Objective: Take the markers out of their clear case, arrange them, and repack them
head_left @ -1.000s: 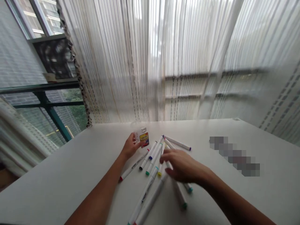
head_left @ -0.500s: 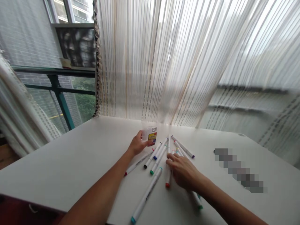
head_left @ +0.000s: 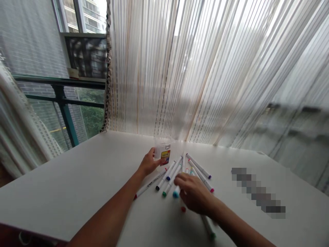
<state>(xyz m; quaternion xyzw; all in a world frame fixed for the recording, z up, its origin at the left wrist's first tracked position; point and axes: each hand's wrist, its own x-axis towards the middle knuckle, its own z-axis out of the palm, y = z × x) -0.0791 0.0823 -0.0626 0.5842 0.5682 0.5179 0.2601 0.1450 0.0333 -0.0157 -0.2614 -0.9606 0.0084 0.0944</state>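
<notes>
My left hand (head_left: 149, 164) grips a small clear plastic box (head_left: 162, 153) with a yellow and red label, standing on the white table (head_left: 77, 178). To its right several white markers (head_left: 171, 173) with coloured caps lie fanned out. My right hand (head_left: 195, 195) is closed over them, its fingers round a marker with a light-blue cap (head_left: 176, 193). A red-capped marker (head_left: 183, 208) and a green-capped one (head_left: 211, 234) stick out from under that hand.
A sheer striped curtain (head_left: 205, 75) hangs right behind the table's far edge. At left is a window with a dark green rail (head_left: 61, 103). A blurred-out patch (head_left: 257, 195) lies on the table at right.
My right hand has closed on the light-blue-capped marker and lifted its end off the table. The left hand stays on the box. The view has shifted slightly.
</notes>
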